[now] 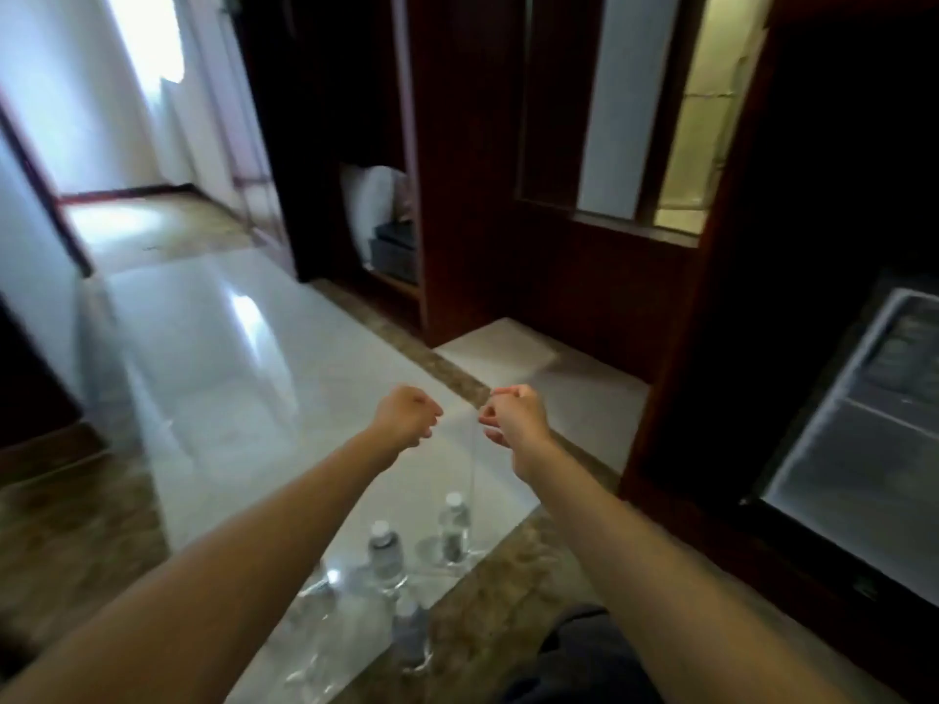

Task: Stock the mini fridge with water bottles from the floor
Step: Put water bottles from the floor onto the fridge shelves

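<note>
A person's view looking down at their own two bare forearms, stretched forward over a glossy pale tiled floor (213, 348). The left hand (406, 416) is curled into a loose fist and appears to hold nothing. The right hand (513, 416), just beside it, has its fingers pinched together; a faint clear film seems to hang down from it, possibly plastic wrap, though blur makes this uncertain. Below the hands, nearer the person, three water bottles stand upright on the floor: one with a white cap (454, 528) closest to the hands, a second (386, 553) just beside it, and a third (409, 630) nearest the person. Crumpled clear wrap (320, 617) lies on the floor touching the bottles. The mini fridge (864, 449) sits low inside a dark wooden cabinet (508, 195), well apart from the bottles on the person's right side, with pale shelves showing. No bottle is in hand yet, so stocking seems barely begun. The risks from here: loose wrap snagging a bottle and tipping it, a toppled bottle rolling away on the smooth tiles, or a foot slipping on the plastic.
</note>
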The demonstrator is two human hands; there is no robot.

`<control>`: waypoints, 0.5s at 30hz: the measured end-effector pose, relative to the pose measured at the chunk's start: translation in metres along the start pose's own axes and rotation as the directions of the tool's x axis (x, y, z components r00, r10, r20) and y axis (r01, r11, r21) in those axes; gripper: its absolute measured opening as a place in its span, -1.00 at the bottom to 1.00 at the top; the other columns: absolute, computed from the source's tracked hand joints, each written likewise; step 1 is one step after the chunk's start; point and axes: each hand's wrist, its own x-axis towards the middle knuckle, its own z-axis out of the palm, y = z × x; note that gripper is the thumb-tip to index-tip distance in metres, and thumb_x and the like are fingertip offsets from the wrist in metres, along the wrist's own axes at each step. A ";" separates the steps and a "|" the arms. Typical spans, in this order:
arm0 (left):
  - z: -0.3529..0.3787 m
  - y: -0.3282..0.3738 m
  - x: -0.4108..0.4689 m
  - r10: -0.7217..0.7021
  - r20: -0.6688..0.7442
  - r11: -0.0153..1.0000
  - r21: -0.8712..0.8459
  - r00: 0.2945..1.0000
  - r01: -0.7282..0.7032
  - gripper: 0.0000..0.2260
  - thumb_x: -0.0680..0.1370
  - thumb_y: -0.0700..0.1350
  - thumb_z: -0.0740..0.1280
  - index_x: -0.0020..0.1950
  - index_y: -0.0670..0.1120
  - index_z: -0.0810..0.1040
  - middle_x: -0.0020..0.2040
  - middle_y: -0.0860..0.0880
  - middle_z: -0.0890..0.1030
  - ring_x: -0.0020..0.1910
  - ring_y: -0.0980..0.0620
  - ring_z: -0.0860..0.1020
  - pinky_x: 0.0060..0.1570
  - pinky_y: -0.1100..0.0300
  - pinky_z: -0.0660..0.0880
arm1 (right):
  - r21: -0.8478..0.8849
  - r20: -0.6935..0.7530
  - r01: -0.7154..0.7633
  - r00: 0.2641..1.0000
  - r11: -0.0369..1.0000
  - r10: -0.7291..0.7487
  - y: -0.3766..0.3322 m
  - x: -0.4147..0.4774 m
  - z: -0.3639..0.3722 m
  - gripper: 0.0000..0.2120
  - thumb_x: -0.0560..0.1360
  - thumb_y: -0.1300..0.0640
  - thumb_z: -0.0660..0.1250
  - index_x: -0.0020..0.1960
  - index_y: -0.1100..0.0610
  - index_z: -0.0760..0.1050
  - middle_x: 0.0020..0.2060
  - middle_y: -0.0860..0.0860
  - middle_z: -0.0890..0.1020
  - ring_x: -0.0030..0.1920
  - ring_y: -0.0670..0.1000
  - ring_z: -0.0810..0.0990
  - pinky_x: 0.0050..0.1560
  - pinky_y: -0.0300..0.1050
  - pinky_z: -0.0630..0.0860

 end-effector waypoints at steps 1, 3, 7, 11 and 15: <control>-0.017 -0.016 -0.008 -0.032 -0.024 0.999 0.004 0.999 0.033 -0.75 0.55 -0.26 0.20 -0.31 -0.12 0.51 -0.21 -0.13 0.54 -0.41 0.06 0.45 -0.40 0.26 0.36 | -0.017 0.045 -0.021 0.999 1.000 0.022 0.006 -0.009 0.020 -0.83 0.46 0.35 0.08 -0.18 0.12 0.34 -0.28 0.08 0.49 -0.15 0.08 0.48 -0.12 -0.08 0.45; -0.057 -0.054 -0.032 -0.106 -0.112 0.994 0.003 0.988 0.107 -0.80 0.57 -0.26 0.18 -0.15 -0.18 0.58 -0.14 -0.14 0.55 -0.39 0.06 0.45 -0.38 0.27 0.38 | -0.079 0.160 -0.077 0.983 0.994 0.089 0.025 -0.038 0.072 -0.86 0.46 0.35 0.09 -0.08 0.18 0.37 -0.19 0.11 0.51 -0.13 0.07 0.51 -0.18 -0.12 0.47; -0.100 -0.128 -0.066 -0.246 -0.183 0.969 -0.028 0.952 0.245 -0.81 0.57 -0.25 0.18 0.05 -0.21 0.58 -0.09 -0.14 0.54 -0.34 0.04 0.47 -0.35 0.27 0.39 | -0.155 0.304 -0.163 0.931 0.974 0.204 0.071 -0.088 0.143 -0.88 0.47 0.36 0.11 -0.05 0.21 0.37 -0.12 0.13 0.51 -0.12 0.07 0.55 -0.26 -0.19 0.45; -0.126 -0.196 -0.097 -0.363 -0.206 0.931 -0.044 0.909 0.362 -0.86 0.55 -0.25 0.22 -0.04 -0.22 0.58 -0.14 -0.16 0.55 -0.29 -0.03 0.49 -0.36 0.24 0.41 | -0.253 0.341 -0.225 0.889 0.941 0.304 0.121 -0.127 0.181 -0.90 0.45 0.37 0.15 -0.14 0.22 0.40 -0.31 0.09 0.49 -0.17 0.07 0.55 -0.18 -0.11 0.47; -0.144 -0.252 -0.116 -0.493 -0.191 0.869 -0.084 0.848 0.487 -0.80 0.54 -0.29 0.24 -0.29 -0.19 0.46 -0.33 -0.11 0.46 -0.44 0.02 0.42 -0.49 0.25 0.33 | -0.353 0.350 -0.305 0.834 0.884 0.427 0.174 -0.156 0.198 -0.88 0.50 0.33 0.13 -0.04 0.23 0.42 -0.36 0.07 0.45 -0.39 -0.03 0.45 -0.36 -0.20 0.38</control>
